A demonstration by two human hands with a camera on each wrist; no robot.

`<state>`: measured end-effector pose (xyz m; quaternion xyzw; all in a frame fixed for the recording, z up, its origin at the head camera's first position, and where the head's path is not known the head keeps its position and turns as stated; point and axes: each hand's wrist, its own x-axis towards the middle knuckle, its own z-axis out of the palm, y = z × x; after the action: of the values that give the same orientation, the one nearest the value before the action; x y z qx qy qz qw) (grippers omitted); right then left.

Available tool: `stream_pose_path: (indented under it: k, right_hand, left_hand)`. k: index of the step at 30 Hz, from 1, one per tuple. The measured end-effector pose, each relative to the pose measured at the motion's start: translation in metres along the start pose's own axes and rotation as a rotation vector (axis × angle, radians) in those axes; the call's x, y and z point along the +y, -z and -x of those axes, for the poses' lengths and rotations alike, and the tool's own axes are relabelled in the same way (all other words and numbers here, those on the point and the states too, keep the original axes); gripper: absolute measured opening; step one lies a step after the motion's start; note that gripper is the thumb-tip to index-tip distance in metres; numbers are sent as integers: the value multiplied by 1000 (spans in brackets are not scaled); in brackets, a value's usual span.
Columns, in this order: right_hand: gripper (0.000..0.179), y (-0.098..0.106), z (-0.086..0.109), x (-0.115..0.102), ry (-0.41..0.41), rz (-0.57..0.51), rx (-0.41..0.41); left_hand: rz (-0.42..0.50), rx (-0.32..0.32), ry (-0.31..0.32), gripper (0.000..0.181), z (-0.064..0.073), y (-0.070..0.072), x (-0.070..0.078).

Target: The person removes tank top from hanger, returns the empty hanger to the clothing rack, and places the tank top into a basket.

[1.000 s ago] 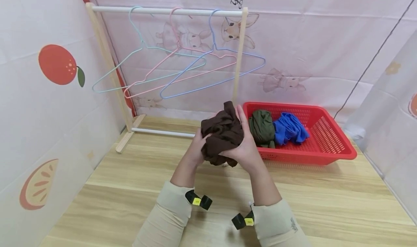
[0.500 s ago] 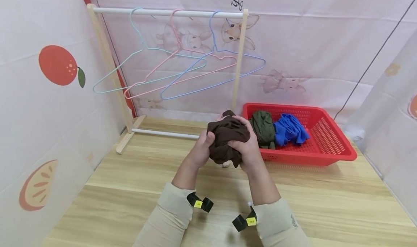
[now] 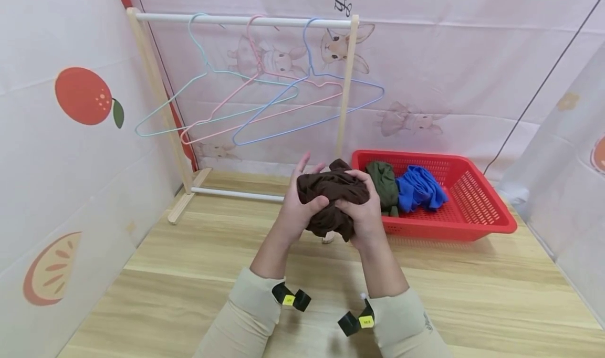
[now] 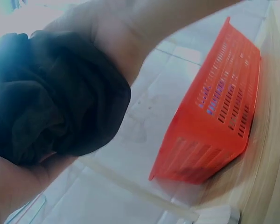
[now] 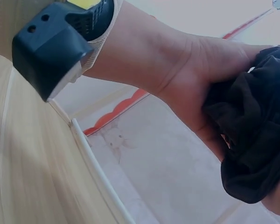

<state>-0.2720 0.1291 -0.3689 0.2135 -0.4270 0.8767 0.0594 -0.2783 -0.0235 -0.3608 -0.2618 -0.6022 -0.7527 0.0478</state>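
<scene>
A dark brown garment [image 3: 333,183], bunched into a loose ball, is held in front of the body above the table. My left hand [image 3: 295,211] grips its left side, thumb over the front and fingertips showing past the top. On the other side my right hand [image 3: 371,216] holds it with curled fingers over the upper edge and thumb pressed into the folds. The cloth [image 4: 60,98] looks almost black in the left wrist view, and the right wrist view shows the bundle [image 5: 252,126] against the palm. Its underside is hidden.
A red basket [image 3: 439,232] to the right holds a dark green garment [image 3: 384,185] and a blue garment [image 3: 420,187]. Behind stands a rack [image 3: 212,18] with a mint hanger [image 3: 172,96], a pink hanger [image 3: 219,103] and a blue hanger [image 3: 269,105] on its bar.
Both hands have shifted the brown garment slightly to the right and turned it between them. The left thumb now lies across its front; the right fingers have curled over its top.
</scene>
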Motion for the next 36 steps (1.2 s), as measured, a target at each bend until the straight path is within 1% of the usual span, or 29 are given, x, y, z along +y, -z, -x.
stream_pose_path:
  k: [2,4,6,8,9,11,15,17,19,23,26,29,33,36]
  right_hand:
    - [54,0,-1,-1,14,24,28]
    - [53,1,-2,-2,24,52,58]
    - [55,1,-2,-3,24,95,80]
    - [57,2,-3,-4,14,132,80]
    - [58,2,-3,-4,4,150,71]
    - [62,1,-3,-5,-17,181,40]
    - [71,1,-3,-7,-57,166,-43]
    - [74,1,-3,-7,-68,154,-87]
    - [76,1,-2,-6,-74,149,-129]
    - [80,3,-4,-3,-61,126,-185]
    - [93,4,-5,-1,-44,103,-191]
    - [105,3,-7,1,-40,96,-182]
    - [106,4,-5,1,-75,57,-167]
    - [101,5,-4,1,-104,-4,-177]
  left_hand:
    - [-23,-16,-21,133,0,1,1]
    - [-83,-52,-28,135,0,2,1]
    - [-138,-87,-10,133,0,3,1]
    - [-172,-110,21,126,1,3,1]
    - [-174,-116,34,122,1,3,1]
    - [-144,-122,46,113,1,2,0]
    - [-95,-129,13,95,1,2,-2]
    - [-93,-117,-8,86,0,2,-3]
    - [-114,-92,-19,77,0,2,-4]
    - [-182,-29,-43,69,1,1,-5]
    - [-231,14,-87,66,1,-1,-6]
    - [-244,45,-149,62,0,-3,-7]
    - [-222,60,-232,55,0,-5,-10]
    - [-181,52,-257,53,2,-5,-10]
